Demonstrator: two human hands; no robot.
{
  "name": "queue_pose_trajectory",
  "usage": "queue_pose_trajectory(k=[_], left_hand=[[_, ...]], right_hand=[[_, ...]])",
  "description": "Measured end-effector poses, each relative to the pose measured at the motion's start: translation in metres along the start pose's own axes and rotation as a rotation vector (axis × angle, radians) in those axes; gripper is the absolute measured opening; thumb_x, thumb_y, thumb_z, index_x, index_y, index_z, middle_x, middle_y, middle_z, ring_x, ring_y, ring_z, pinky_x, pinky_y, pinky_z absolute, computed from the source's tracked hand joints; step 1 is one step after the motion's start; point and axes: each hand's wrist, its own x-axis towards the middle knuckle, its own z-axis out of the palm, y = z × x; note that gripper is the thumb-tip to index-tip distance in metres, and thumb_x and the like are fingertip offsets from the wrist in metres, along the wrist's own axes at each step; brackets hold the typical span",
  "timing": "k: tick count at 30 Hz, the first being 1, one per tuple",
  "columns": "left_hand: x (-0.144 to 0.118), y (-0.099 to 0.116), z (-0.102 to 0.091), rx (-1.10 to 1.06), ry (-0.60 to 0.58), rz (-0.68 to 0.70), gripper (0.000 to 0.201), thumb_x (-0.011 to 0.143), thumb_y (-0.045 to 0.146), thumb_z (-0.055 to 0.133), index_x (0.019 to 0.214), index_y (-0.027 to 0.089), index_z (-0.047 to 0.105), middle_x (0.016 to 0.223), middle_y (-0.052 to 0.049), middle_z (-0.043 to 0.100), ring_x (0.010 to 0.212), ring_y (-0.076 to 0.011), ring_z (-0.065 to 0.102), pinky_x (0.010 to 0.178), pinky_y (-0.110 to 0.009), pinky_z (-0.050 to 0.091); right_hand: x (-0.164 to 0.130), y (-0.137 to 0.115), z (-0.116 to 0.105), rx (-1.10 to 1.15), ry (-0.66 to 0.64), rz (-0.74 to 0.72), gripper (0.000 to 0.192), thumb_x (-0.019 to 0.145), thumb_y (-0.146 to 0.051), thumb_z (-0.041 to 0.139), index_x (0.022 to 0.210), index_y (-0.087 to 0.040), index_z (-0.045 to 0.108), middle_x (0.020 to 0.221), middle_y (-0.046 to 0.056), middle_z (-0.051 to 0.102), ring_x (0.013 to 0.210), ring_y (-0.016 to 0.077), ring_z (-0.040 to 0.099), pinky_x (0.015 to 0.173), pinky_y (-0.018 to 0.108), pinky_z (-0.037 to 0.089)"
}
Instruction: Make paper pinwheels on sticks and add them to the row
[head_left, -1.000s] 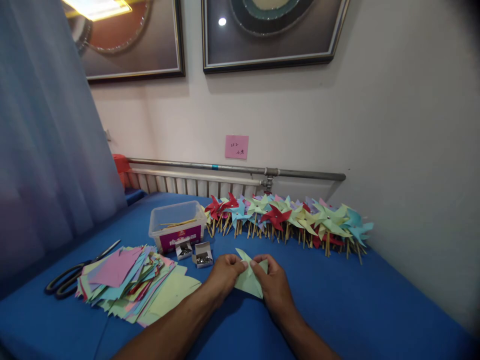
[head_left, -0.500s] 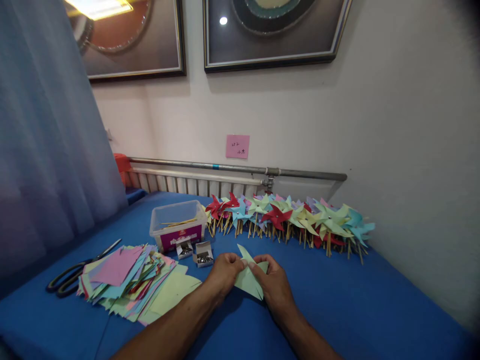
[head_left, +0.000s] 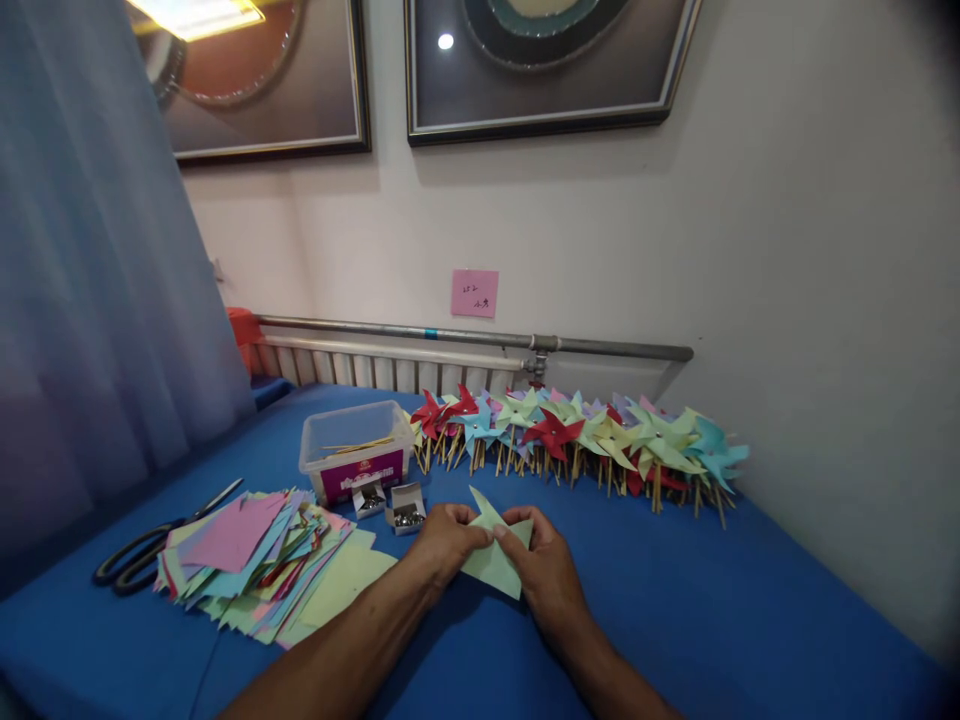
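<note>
A pale green paper pinwheel (head_left: 495,566), partly folded with pointed corners, is held between my two hands above the blue cloth. My left hand (head_left: 450,540) pinches it near its centre from the left. From the right, my right hand (head_left: 541,560) grips it with the thumb pressed on the folded middle. My fingertips hide part of the folds. Close beyond my left hand stand two small open boxes of metal pins, the nearer box (head_left: 407,510) and the other box (head_left: 368,497).
A clear plastic tub (head_left: 356,450) holds thin wooden sticks. Left of my arm lie a pile of coloured paper (head_left: 262,560) and black-handled scissors (head_left: 165,540). Finished pinwheels (head_left: 555,432) on sticks line the back of the blue-covered table (head_left: 675,620), before a radiator (head_left: 375,368) and wall.
Both hands and the pinwheel have shifted slightly left. The fingers have drawn in nearer the centre, and the lower part of the paper looks turned a little.
</note>
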Motion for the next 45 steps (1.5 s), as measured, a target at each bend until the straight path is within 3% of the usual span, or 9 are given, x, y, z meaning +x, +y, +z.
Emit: queue_pose_trajectory(k=[6,11,18,24,32,39,45], left_hand=[[0.001,0.005,-0.008,-0.241,-0.018,-0.009,0.019,0.055,0.018,0.075,0.07,0.012,0.064,0.059,-0.004,0.065,0.05,-0.0131,0.055,0.053,-0.025,0.041],[0.003,0.008,-0.013,-0.34,-0.027,-0.039,0.022,0.055,0.015,0.075,0.072,0.013,0.061,0.058,-0.002,0.062,0.05,-0.0136,0.055,0.054,-0.026,0.041],[0.006,0.005,-0.013,-0.379,-0.034,-0.034,0.018,0.055,0.013,0.071,0.07,0.014,0.06,0.058,-0.001,0.06,0.05,-0.0129,0.053,0.052,-0.026,0.04],[0.005,0.002,-0.011,-0.384,-0.073,-0.053,0.02,0.056,0.013,0.074,0.071,0.013,0.061,0.058,-0.002,0.062,0.051,-0.0131,0.055,0.054,-0.025,0.04],[-0.005,0.003,0.002,-0.382,-0.087,-0.09,0.017,0.055,0.009,0.073,0.061,0.015,0.058,0.051,0.0,0.058,0.047,-0.0112,0.05,0.05,-0.024,0.036],[-0.009,0.001,0.006,-0.363,-0.108,-0.078,0.016,0.056,0.013,0.073,0.068,0.011,0.063,0.058,-0.003,0.064,0.049,-0.0116,0.054,0.053,-0.024,0.039],[-0.007,-0.003,0.009,-0.36,-0.076,-0.076,0.019,0.055,0.014,0.075,0.07,0.011,0.064,0.059,-0.004,0.065,0.05,-0.0122,0.055,0.055,-0.025,0.041]], right_hand=[[0.002,0.001,-0.003,0.197,-0.161,-0.001,0.051,0.077,-0.059,0.072,0.109,-0.02,0.066,0.087,0.007,0.077,0.076,0.0251,0.072,0.066,0.032,0.054],[0.002,0.003,-0.002,0.269,-0.266,-0.009,0.054,0.07,-0.049,0.084,0.114,-0.021,0.069,0.099,0.01,0.079,0.092,0.029,0.074,0.081,0.039,0.057],[-0.001,0.0,-0.003,0.349,-0.255,0.02,0.046,0.077,-0.05,0.08,0.113,-0.022,0.07,0.103,0.009,0.079,0.098,0.0287,0.073,0.089,0.042,0.055],[0.003,-0.001,0.0,0.304,-0.239,-0.018,0.058,0.062,-0.051,0.09,0.106,-0.02,0.069,0.097,0.011,0.079,0.088,0.0286,0.074,0.079,0.039,0.056],[0.008,0.006,0.002,0.215,-0.087,-0.029,0.052,0.06,-0.061,0.086,0.087,-0.021,0.066,0.066,0.0,0.07,0.06,0.0194,0.064,0.057,0.028,0.048],[0.009,0.012,0.001,0.2,0.009,0.004,0.051,0.062,-0.062,0.084,0.082,-0.022,0.06,0.062,-0.001,0.069,0.053,0.0184,0.062,0.053,0.028,0.047],[0.004,0.006,0.002,0.029,0.109,-0.065,0.047,0.069,-0.058,0.077,0.094,-0.024,0.058,0.075,0.002,0.073,0.058,0.0204,0.063,0.051,0.03,0.047]])
